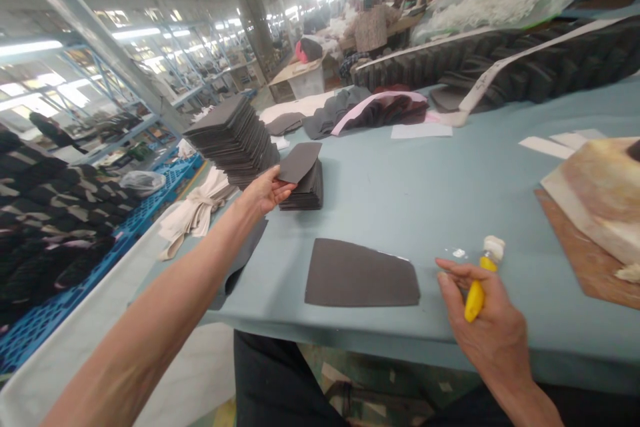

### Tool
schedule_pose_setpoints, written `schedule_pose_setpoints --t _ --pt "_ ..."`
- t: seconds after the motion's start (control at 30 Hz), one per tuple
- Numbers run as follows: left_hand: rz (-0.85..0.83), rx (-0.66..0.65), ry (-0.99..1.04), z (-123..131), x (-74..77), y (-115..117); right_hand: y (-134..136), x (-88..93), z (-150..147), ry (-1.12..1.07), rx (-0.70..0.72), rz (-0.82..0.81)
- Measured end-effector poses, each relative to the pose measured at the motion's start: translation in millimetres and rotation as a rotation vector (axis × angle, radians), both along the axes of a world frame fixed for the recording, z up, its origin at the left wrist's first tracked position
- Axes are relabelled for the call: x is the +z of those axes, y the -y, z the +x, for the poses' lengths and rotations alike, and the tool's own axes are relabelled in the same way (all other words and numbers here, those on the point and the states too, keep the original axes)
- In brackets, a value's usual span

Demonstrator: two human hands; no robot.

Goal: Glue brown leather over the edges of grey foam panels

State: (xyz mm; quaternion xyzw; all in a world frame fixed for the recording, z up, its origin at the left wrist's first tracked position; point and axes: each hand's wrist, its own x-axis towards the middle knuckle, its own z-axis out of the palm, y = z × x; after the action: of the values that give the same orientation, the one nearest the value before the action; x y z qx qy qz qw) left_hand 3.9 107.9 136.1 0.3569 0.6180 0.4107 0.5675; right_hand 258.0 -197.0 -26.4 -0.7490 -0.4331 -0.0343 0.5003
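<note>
My left hand [267, 192] reaches out to the shorter stack of dark grey panels [303, 199]. Between its thumb and fingers is the near edge of one dark grey panel [301, 161], tilted up over the stack. My right hand [487, 317] grips a yellow-handled brush [475, 300] whose white-coated head [494, 248] points away from me. The index finger of that hand is stretched out. Flat on the table between my hands lies a single dark grey piece [363, 273], with a thin white line along part of its far edge.
Behind my left hand rises a taller panel stack [235, 137]. Cream cloth strips [197, 210] lie at left. A stained whitish container [600, 193] stands on a brown board [575, 247] at right. Dark pieces line the far side of the blue-green table [380, 207]. A person [370, 23] sits beyond.
</note>
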Motion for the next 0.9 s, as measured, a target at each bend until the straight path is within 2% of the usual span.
schedule_pose_setpoints --t 0.17,0.27,0.37,0.47,0.57,0.67,0.73,0.8,0.9 --pt "0.009 -0.115 -0.155 -13 -5.2 29 1 3.8 0 -0.013 -0.003 -0.009" --pt "0.081 -0.188 -0.308 -28 -12.9 48 2 6.1 -1 -0.030 -0.007 -0.006" --pt "0.274 -0.222 -0.496 -44 -17.2 60 4 7.5 -3 -0.034 -0.021 0.004" --pt "0.535 -0.233 -0.682 -54 -16.8 63 5 8.0 -4 -0.059 -0.030 -0.004" --pt "0.745 -0.320 -0.815 -59 -17.3 51 6 10.1 -4 -0.102 -0.031 -0.019" --pt "0.844 -0.545 -1.028 -61 -21.4 26 6 17.0 0 -0.062 -0.062 -0.044" --pt "0.806 -0.636 -1.119 -64 -23.2 7 1 25.4 5 0.025 -0.049 -0.069" --pt "0.746 -0.661 -1.114 -68 -21.8 -9 -11 36.9 9 0.108 0.002 -0.075" --pt "0.657 -0.722 -1.019 -72 -13.4 -20 -50 60.0 10 0.158 0.121 -0.051"
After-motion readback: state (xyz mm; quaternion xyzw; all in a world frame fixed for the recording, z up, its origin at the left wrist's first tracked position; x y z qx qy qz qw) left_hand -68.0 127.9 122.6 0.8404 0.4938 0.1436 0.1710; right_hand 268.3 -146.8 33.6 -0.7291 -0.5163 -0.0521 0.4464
